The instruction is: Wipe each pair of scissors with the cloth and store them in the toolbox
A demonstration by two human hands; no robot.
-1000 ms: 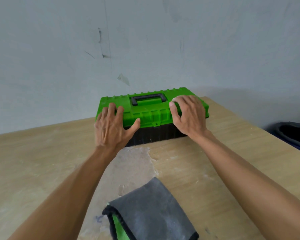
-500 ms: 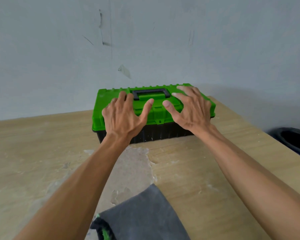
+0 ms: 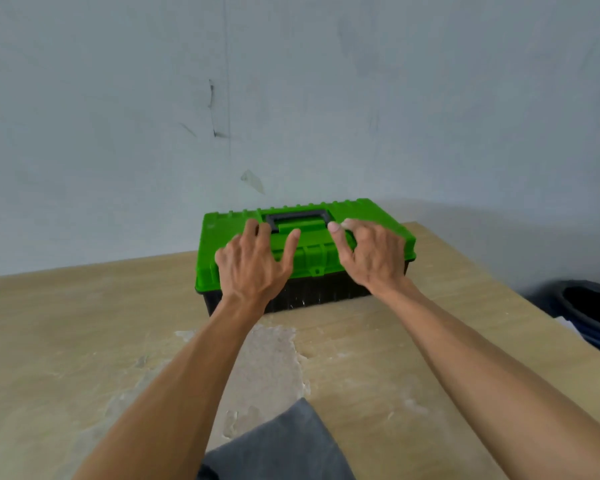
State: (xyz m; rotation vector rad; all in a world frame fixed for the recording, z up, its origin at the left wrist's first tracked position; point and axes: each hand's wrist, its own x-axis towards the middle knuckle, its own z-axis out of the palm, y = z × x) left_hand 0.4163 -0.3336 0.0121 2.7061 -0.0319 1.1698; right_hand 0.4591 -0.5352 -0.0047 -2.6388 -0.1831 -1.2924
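Spreading loose fingers [image 3: 252, 227] over one closed toolbox [image 3: 215, 239], left hand [image 3: 253, 266] and right hand [image 3: 374, 258] grip nothing; one cloth [image 3: 284, 445] lies nearer.

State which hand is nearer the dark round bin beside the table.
Right. The right hand is over the green plastic toolbox's right half; the left hand over its left half, farther from the dark round bin.

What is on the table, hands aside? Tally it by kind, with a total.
Green toolbox: 1
Grey cloth: 1
Scissors: 0 in view
Total: 2
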